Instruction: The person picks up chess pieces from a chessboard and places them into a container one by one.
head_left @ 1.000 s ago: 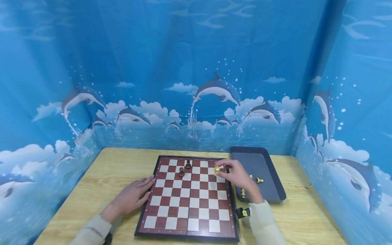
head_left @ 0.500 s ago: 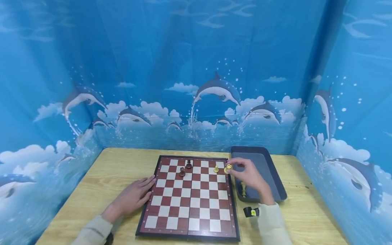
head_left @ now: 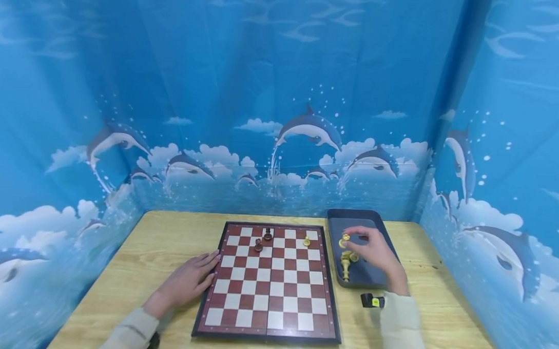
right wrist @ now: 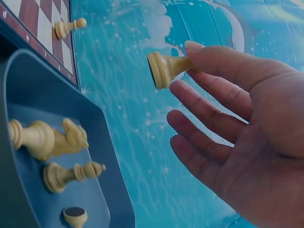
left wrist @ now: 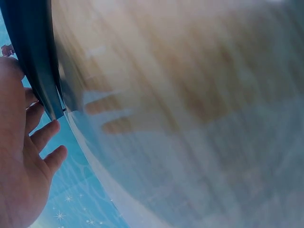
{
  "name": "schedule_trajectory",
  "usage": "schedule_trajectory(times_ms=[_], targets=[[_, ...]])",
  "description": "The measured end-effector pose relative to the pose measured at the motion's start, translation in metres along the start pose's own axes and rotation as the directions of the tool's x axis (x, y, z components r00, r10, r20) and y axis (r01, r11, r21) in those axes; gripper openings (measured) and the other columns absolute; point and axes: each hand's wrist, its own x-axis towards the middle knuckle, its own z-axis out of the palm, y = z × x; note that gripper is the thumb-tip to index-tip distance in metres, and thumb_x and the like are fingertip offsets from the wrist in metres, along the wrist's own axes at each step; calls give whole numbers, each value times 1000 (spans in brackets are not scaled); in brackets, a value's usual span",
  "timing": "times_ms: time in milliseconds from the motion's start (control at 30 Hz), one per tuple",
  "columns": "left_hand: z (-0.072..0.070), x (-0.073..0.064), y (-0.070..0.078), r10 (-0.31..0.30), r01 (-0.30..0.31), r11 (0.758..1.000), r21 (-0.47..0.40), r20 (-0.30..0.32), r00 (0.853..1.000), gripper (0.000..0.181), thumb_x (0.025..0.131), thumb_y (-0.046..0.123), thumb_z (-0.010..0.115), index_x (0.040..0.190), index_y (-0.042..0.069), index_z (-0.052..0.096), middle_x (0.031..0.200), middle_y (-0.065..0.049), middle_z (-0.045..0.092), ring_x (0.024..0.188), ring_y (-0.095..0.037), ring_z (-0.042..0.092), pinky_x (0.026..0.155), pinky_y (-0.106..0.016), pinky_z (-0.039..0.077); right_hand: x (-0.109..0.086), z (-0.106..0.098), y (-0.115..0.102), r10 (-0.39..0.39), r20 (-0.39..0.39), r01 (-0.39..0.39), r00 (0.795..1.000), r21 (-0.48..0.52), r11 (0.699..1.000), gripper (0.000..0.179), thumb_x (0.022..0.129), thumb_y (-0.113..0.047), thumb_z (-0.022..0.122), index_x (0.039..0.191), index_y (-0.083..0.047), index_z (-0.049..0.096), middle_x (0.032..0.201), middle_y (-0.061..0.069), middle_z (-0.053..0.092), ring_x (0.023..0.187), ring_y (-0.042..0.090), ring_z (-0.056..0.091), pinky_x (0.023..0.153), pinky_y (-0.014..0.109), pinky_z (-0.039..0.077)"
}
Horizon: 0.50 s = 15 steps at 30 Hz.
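Note:
My right hand (head_left: pixel 374 252) pinches a cream chess piece (right wrist: pixel 164 69) by its top, thumb and fingertips hiding its head, its felted base facing away from the palm. It is above the dark tray (head_left: pixel 396 263) in the head view. Lying in that tray are a cream knight (right wrist: pixel 73 137), a bishop (right wrist: pixel 71 175) and other cream pieces. My left hand (head_left: pixel 185 281) rests with extended fingers against the left edge of the chessboard (head_left: pixel 270 284). A cream pawn (head_left: pixel 307 241) stands near the board's far right corner. Two dark brown pieces, one (head_left: pixel 268 234) behind the other (head_left: pixel 258 245), stand at the far side.
The wooden table (head_left: pixel 166 237) carries the board in the middle and the tray to its right. A blue dolphin-print curtain (head_left: pixel 282 92) encloses the back and sides. A black wrist camera (head_left: pixel 372 301) sits beside the right sleeve.
My right hand has moved right from over the board's far right corner to over the tray, carrying the chess piece. The cream pawn has come into view on the board. My left hand has stayed put.

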Motion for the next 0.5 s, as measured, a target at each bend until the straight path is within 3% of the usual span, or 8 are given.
schedule_trajectory(times_ms=[500], targets=[[-1,0,-3,-16,16,1000,10,8,1000,59,109,46,41,157,13,37,165,-5,32,148,-37,37,121,-57,33,-12,-19,15,104,1,-104,995,-26,994,31,93,-20,76,118,-2,73,120,18,71,118,43,61,103,59,50]])
